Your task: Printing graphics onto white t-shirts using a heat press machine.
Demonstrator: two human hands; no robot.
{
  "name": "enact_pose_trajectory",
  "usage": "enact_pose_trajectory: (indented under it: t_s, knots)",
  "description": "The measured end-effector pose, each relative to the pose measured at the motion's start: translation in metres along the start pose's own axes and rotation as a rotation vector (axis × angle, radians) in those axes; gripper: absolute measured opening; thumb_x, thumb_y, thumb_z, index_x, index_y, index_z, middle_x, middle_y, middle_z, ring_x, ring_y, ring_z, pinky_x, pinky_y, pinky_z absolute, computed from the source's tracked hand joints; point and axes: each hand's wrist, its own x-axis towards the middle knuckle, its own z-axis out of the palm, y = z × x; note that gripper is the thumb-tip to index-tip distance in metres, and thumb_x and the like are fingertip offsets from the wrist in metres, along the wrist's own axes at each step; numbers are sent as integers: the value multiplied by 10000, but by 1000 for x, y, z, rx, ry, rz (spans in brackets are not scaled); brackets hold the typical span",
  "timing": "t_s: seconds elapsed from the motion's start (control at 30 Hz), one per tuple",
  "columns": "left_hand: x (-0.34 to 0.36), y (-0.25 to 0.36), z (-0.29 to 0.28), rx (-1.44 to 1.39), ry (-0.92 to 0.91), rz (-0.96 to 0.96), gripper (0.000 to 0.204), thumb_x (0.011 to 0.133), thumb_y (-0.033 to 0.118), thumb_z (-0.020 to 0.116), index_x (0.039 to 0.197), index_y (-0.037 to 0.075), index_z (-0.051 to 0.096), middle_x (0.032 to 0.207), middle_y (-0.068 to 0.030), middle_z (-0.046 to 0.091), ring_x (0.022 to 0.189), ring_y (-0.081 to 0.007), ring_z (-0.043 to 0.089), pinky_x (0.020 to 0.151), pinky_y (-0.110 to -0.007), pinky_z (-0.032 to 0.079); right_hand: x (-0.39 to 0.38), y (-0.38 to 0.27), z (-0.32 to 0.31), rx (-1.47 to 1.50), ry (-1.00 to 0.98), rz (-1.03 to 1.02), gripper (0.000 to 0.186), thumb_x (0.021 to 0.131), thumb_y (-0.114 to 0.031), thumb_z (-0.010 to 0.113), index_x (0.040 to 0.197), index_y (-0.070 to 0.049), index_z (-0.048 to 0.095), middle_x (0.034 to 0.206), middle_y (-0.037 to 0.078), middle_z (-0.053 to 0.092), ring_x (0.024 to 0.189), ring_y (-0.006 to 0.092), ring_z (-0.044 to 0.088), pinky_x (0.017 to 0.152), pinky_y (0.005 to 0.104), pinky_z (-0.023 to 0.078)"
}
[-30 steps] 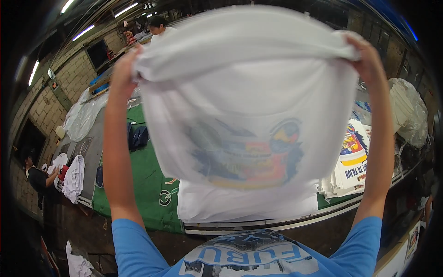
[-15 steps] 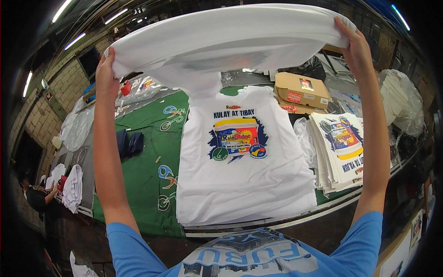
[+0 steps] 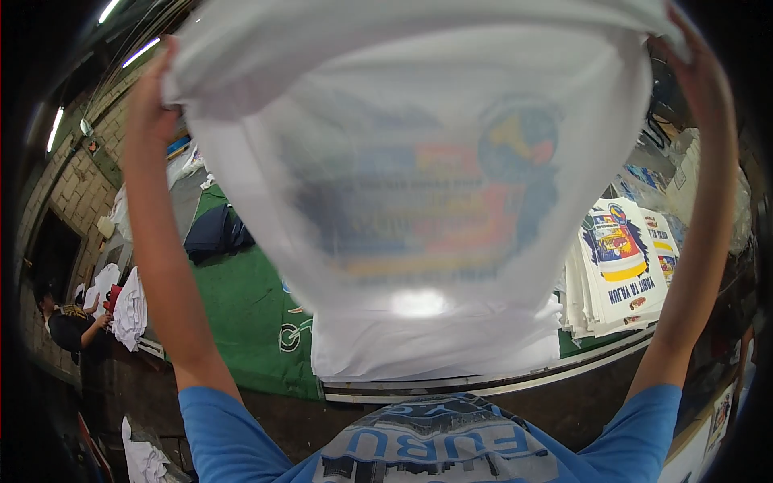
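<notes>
Stretched up before me is a white shirt (image 3: 241, 161), blurred by motion. A colourful print shows faintly through its thin cloth. At the upper left my left hand (image 3: 151, 101) is closed on one corner of it. My right hand (image 3: 684, 52) grips the opposite corner at the upper right, partly hidden by cloth. Below the raised shirt lies a stack of white shirts (image 3: 435, 354), only its near part showing.
Green cloth (image 3: 233, 322) covers the table under the stack. Folded dark blue cloth (image 3: 213, 233) lies on the left. Printed sheets (image 3: 620, 266) are piled on the right. A co-worker (image 3: 76, 326) handles white garments (image 3: 129, 310) at the far left.
Both hands have risen and spread wider. The shirt has come up closer and hangs lower, covering the printed stack and the cardboard box behind.
</notes>
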Motion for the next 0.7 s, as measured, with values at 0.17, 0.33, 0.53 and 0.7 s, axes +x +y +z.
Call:
enact_pose_trajectory:
  t_s: [0.17,0.33,0.53,0.7]
  knots:
    - [58,-109,-5,6,-129,-198,390,852,298,639,1110,19,552,1063,-86,605,908,-196,600,812,-345,488,36,112,99,690,-157,493,410,856,-307,624,1145,-24,560,1110,60,578,1063,152,504,954,350,381]
    - [62,-50,6,-208,37,174,356,899,251,579,1152,29,463,1130,-115,556,1043,-235,555,890,-389,466,53,22,96,1125,85,27,217,884,-169,559,998,12,597,929,73,638,846,157,592,771,273,459]
    - [6,-45,-9,-227,-51,136,394,923,267,540,1201,-1,460,1158,-114,547,1066,-221,541,908,-375,448,1,68,52,1049,100,239,360,873,-215,598,1130,28,533,1089,90,606,1009,175,563,910,310,414]
    - [-124,-107,-27,31,124,-161,416,920,295,542,1189,-16,481,1125,-107,573,1017,-189,568,881,-334,449,-136,34,78,929,-9,597,347,835,-247,657,1051,12,574,960,73,632,861,137,609,790,260,477]
